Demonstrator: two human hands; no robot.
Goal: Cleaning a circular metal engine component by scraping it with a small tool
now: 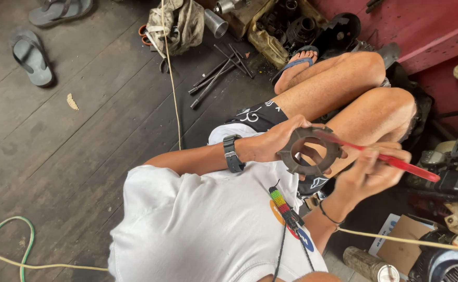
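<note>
Right of centre in the frame, the left hand (273,143) has its grip closed on a dark toothed ring (310,151) — a flat round metal part with a large hole — held up above the bare knees (390,109). Just right of it, the right hand (370,172) clenches a red-handled tool (396,161) whose tip lies across the ring's upper edge. At upper centre, thin metal rods (221,73) lie on the dark plank floor (82,146) — two grey sandals (30,55) at upper left
</note>
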